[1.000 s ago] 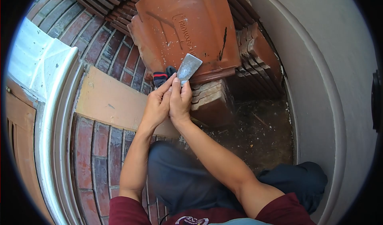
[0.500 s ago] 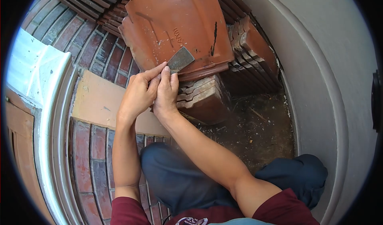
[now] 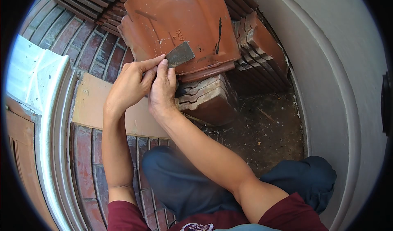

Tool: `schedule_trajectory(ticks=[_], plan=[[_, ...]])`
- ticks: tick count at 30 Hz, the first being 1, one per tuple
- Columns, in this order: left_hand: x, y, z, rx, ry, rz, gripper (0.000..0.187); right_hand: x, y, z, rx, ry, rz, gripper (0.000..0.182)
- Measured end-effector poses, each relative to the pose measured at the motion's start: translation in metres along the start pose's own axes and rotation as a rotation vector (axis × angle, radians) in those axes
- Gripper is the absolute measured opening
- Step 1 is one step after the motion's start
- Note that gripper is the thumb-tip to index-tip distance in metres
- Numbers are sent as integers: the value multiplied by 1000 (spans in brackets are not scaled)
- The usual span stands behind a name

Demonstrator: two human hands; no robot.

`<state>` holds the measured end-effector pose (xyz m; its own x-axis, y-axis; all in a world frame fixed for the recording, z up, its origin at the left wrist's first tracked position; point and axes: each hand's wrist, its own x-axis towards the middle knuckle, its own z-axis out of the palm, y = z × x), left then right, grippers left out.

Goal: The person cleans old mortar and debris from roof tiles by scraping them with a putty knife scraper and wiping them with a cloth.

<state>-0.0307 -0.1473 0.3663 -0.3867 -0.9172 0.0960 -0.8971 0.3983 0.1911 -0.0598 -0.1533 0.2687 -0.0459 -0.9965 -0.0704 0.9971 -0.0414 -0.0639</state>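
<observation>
A flat metal scraper (image 3: pixel 180 55) lies with its blade against the orange clay tile (image 3: pixel 184 20), over the raised lettering near the tile's lower left part. My right hand (image 3: pixel 163 85) is wrapped round the scraper's handle, most of which is hidden. Close against it on the left, my left hand (image 3: pixel 131 81) is closed, its index fingertip touching the base of the blade. Pale specks and a long black mark show on the tile, which rests on top of other tiles.
Stacked tiles (image 3: pixel 208 98) stand below the top tile, with more tiles (image 3: pixel 264 47) to the right and ribbed ones (image 3: pixel 84 0) at upper left. A brick wall (image 3: pixel 88 161) runs along the left, a grey wall (image 3: pixel 327 87) along the right. Debris lies on the dark floor (image 3: pixel 266 132).
Both hands and the scraper have shifted slightly up and to the left across the tile, and the blade has turned a little. The grip looks the same.
</observation>
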Motion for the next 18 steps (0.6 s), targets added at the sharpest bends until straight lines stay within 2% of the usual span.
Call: schedule_trajectory(ticks=[4,14,18], plan=[[8,0,-8,26,-21,62,35,2,-1,7,106,-25,-4,36],[6,-13,2,29,27,121,35,9,5,-9,60,-56,-1,30],[13,-12,-9,71,-71,106,40,10,1,-3,95,-53,2,30]])
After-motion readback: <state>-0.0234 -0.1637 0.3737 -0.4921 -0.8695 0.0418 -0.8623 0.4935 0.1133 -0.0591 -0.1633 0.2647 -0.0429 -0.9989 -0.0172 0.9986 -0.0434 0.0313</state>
